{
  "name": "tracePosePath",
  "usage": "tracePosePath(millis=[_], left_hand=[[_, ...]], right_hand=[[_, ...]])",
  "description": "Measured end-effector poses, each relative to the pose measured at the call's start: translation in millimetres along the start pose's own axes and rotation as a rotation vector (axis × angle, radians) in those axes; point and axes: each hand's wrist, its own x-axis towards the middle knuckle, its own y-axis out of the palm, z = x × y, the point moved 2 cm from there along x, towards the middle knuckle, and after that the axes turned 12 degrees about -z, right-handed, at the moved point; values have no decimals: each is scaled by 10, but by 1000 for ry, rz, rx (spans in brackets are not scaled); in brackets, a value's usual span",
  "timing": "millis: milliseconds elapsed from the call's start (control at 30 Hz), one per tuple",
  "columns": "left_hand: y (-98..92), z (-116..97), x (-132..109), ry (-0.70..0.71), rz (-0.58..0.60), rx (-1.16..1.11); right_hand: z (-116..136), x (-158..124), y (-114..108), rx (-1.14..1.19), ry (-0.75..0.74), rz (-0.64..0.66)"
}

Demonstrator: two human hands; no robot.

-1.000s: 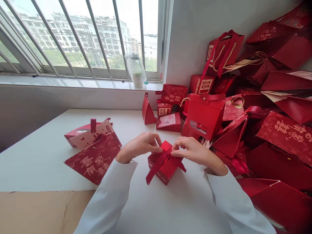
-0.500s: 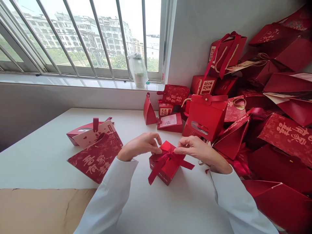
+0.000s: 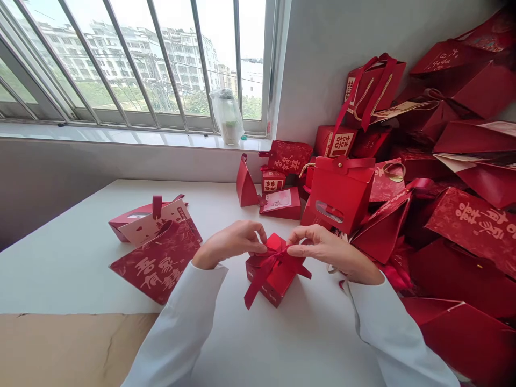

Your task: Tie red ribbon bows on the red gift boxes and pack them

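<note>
A small red gift box (image 3: 279,293) stands on the white table in front of me, one corner pointing my way. Across its top runs a dark red ribbon (image 3: 260,277), tied in a bow at the middle, with two tails hanging over the front sides. My left hand (image 3: 238,242) pinches the ribbon on the left of the knot, thumb and fingers together. On the other side my right hand (image 3: 316,244) has its thumb and forefinger closed on the ribbon's right part. The fingertips partly cover the loops.
Red gift boxes and bags are heaped along the right, a bright red box (image 3: 341,191) closest to my right hand. Two red boxes, one patterned (image 3: 159,263), lie at left. Brown cardboard (image 3: 72,349) covers the near left corner. A bagged jar (image 3: 228,118) stands on the windowsill.
The ribbon's right tail has drawn in towards the box and looks shorter. My right hand has shifted slightly left; my left hand stays nearly in place.
</note>
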Motion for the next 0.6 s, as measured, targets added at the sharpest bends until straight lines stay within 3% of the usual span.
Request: tracePosePath(millis=[167, 267, 467, 600], left_hand=[[-6, 2, 6, 12, 4, 39], [-8, 5, 4, 25, -3, 90], [50, -151, 0, 306, -222, 116], [185, -218, 25, 299, -155, 58]], right_hand=[[-92, 62, 62, 121, -21, 57], [-112, 80, 50, 144, -14, 12], [-136, 106, 45, 138, -1, -34], [-36, 56, -1, 88, 10, -113]])
